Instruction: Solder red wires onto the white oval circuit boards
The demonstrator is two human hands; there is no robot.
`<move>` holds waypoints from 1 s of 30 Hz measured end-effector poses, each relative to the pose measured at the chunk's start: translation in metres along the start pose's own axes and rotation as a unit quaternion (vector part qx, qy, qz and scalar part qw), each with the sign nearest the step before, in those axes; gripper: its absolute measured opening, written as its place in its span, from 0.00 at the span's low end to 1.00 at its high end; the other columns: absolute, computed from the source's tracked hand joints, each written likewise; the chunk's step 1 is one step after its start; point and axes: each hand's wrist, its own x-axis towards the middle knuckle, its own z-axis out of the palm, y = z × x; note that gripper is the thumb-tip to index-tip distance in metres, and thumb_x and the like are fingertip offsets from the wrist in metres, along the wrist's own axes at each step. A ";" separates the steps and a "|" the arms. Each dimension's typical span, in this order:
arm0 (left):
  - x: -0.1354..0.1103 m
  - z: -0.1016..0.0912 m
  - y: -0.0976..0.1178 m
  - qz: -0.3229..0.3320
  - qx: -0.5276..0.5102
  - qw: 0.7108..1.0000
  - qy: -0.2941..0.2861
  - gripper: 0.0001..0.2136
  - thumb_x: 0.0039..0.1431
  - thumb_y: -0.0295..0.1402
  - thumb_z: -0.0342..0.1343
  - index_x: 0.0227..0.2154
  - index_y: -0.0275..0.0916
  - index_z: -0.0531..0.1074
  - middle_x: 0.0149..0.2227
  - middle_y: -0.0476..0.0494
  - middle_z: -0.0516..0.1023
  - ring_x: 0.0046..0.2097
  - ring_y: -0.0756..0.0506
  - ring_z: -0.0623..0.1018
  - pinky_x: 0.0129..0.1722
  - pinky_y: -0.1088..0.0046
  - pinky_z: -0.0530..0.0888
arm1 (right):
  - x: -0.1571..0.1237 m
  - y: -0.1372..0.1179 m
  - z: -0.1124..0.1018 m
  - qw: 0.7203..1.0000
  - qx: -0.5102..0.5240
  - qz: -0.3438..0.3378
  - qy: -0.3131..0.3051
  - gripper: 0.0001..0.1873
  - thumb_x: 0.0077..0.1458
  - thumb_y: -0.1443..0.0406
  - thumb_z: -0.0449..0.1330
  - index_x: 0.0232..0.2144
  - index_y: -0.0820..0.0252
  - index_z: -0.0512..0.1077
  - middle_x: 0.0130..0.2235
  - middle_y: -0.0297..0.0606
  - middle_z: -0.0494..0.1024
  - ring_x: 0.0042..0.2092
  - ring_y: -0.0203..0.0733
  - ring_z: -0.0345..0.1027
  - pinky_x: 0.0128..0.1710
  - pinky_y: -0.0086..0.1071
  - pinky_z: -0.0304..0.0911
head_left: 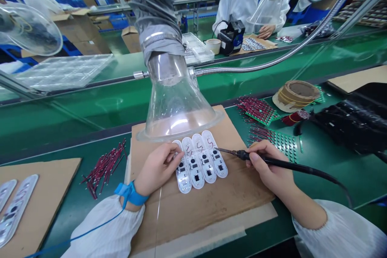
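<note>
A row of several white oblong circuit boards [199, 165] lies on a brown cardboard sheet [211, 205], with thin wires looped on their upper ends. My right hand [267, 165] is shut on a black soldering iron [272, 159], whose tip touches the top of the rightmost board. My left hand [160, 167] presses its fingertips against the leftmost board and pinches a thin solder wire [157, 221], which runs down across the cardboard. A blue strap [130, 193] circles my left wrist, and its cord trails off to the lower left.
A transparent fume hood [178, 109] hangs just above the boards. Red-wired parts lie loose [104, 167] on the green bench, and more sit in green strips [272, 141] to the right. A co-worker's hand [266, 30] works across the far bench.
</note>
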 end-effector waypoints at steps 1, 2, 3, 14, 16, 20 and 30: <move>0.000 0.000 0.000 -0.001 -0.001 1.000 0.004 0.04 0.73 0.29 0.57 0.38 0.41 0.73 0.26 0.57 0.63 0.26 0.51 0.66 0.28 0.76 0.64 | 0.000 0.000 0.000 1.000 0.000 0.002 0.000 0.16 0.75 0.50 0.64 0.38 0.53 0.76 0.28 0.32 0.79 0.25 0.37 0.75 0.26 0.28 0.71; 0.000 0.000 0.001 -0.002 -0.003 1.000 0.010 0.04 0.73 0.29 0.57 0.39 0.41 0.73 0.26 0.57 0.64 0.26 0.51 0.66 0.28 0.76 0.64 | 0.000 0.000 0.000 1.000 0.001 0.004 0.002 0.16 0.74 0.50 0.65 0.38 0.53 0.76 0.28 0.32 0.79 0.25 0.37 0.75 0.26 0.28 0.71; 0.000 -0.001 0.001 -0.006 -0.004 1.000 0.019 0.04 0.72 0.29 0.57 0.39 0.41 0.73 0.26 0.57 0.64 0.26 0.51 0.66 0.28 0.76 0.64 | 0.000 -0.001 0.000 1.000 0.005 0.007 0.007 0.16 0.74 0.50 0.65 0.38 0.53 0.76 0.28 0.33 0.79 0.25 0.37 0.75 0.25 0.28 0.70; 0.000 -0.002 0.002 -0.033 -0.010 0.999 0.032 0.04 0.72 0.31 0.57 0.38 0.41 0.73 0.26 0.56 0.65 0.26 0.51 0.66 0.29 0.75 0.63 | 0.001 -0.005 0.005 0.999 0.025 0.042 -0.001 0.20 0.73 0.46 0.65 0.37 0.53 0.75 0.26 0.33 0.78 0.24 0.39 0.73 0.24 0.31 0.69; 0.000 -0.001 0.001 -0.034 -0.009 0.999 0.029 0.04 0.72 0.31 0.57 0.38 0.41 0.73 0.26 0.56 0.64 0.26 0.50 0.66 0.29 0.75 0.63 | 0.000 -0.003 0.004 0.999 0.013 0.043 -0.012 0.20 0.73 0.46 0.64 0.37 0.53 0.75 0.26 0.33 0.79 0.25 0.40 0.74 0.25 0.33 0.71; 0.000 0.000 0.001 -0.029 -0.010 0.999 0.014 0.04 0.72 0.30 0.56 0.38 0.41 0.73 0.26 0.56 0.63 0.26 0.50 0.66 0.29 0.75 0.63 | -0.001 0.001 0.003 0.999 0.001 0.026 -0.031 0.16 0.75 0.49 0.63 0.39 0.52 0.75 0.27 0.32 0.79 0.26 0.39 0.76 0.27 0.30 0.72; -0.001 0.001 -0.001 -0.025 -0.007 0.999 0.030 0.04 0.73 0.30 0.56 0.39 0.40 0.73 0.27 0.55 0.64 0.27 0.50 0.66 0.30 0.74 0.63 | 0.001 0.000 0.001 0.999 -0.009 0.013 -0.034 0.15 0.74 0.50 0.64 0.38 0.52 0.76 0.28 0.33 0.79 0.26 0.39 0.76 0.27 0.31 0.71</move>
